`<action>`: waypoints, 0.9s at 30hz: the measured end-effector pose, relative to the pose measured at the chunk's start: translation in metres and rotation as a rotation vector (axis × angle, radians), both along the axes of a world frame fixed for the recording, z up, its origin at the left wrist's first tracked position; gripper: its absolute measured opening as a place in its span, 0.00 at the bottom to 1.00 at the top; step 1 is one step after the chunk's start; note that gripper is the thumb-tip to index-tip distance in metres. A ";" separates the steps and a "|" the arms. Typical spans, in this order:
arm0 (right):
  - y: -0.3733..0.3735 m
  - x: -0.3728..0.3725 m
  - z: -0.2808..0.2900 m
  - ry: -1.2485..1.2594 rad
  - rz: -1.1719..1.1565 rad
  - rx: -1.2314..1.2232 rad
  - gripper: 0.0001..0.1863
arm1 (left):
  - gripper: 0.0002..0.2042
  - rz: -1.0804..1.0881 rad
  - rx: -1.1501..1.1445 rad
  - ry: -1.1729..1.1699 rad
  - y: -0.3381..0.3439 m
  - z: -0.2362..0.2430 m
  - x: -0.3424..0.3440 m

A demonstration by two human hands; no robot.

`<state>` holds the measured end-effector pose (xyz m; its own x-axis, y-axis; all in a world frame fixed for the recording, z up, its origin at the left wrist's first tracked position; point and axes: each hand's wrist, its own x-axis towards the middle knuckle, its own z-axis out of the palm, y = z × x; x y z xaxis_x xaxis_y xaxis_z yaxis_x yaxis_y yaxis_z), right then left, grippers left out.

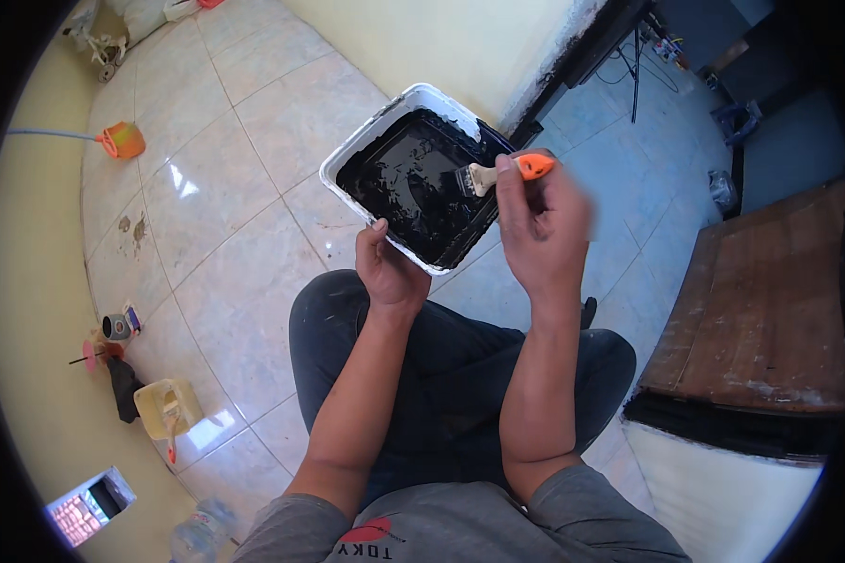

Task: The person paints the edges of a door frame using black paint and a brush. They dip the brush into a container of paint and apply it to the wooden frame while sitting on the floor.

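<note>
My left hand [390, 272] grips the near edge of a white square tub [336, 167], thumb over the rim and the other fingers hidden beneath. Glossy black paint [408, 183] coats the tub's inside and lies in it. Closed around the orange handle of a paintbrush [483, 178] is my right hand [546, 220], at the tub's right side. The brush's bristles point left, over the black paint; whether they touch it I cannot tell. The tub is held up above my crossed legs.
A yellow container [150, 403] with another brush [171, 427] stands by the left wall, near a grey cup [115, 327]. An orange dipper [122, 141] lies on the tiles farther off. To the right are a brown wooden panel [760, 300] and a black-edged door frame [559, 84].
</note>
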<state>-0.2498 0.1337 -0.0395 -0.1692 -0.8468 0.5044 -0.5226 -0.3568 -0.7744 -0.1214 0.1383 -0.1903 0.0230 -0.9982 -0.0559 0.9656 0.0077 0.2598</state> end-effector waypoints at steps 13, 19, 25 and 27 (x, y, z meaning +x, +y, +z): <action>-0.013 0.014 -0.015 0.237 0.060 0.048 0.09 | 0.30 0.158 0.000 -0.112 0.005 0.016 -0.003; -0.018 0.021 -0.017 0.279 0.017 0.013 0.10 | 0.35 0.141 -0.088 -0.141 0.004 0.017 0.000; -0.022 0.029 -0.009 0.323 0.046 0.008 0.11 | 0.35 0.092 -0.082 -0.090 0.005 0.015 0.002; -0.023 0.028 -0.012 0.331 0.058 0.006 0.11 | 0.34 0.084 -0.080 -0.066 0.007 0.013 0.002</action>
